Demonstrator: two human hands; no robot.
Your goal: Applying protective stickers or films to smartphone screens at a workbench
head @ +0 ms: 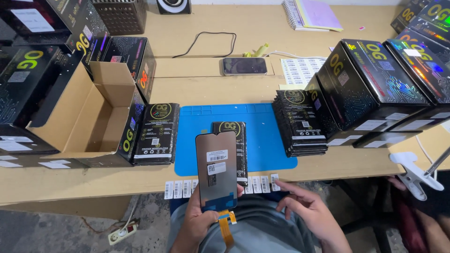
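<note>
Head cam: left hand (pixel 199 220) grips flat glossy phone screen panel (pixel 216 169) w/ orange flex ribbon. Right hand (pixel 304 211) open, fingertips (pixel 275 183) at the row of small white label strips (pixel 220 186) on table edge.

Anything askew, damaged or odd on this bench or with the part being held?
Nothing looks damaged. The phone screen panel in the left hand looks intact, its orange flex cable hanging free. One oddity: the row of small barcode stickers sits on the desk's front edge, beside the right hand.
</note>
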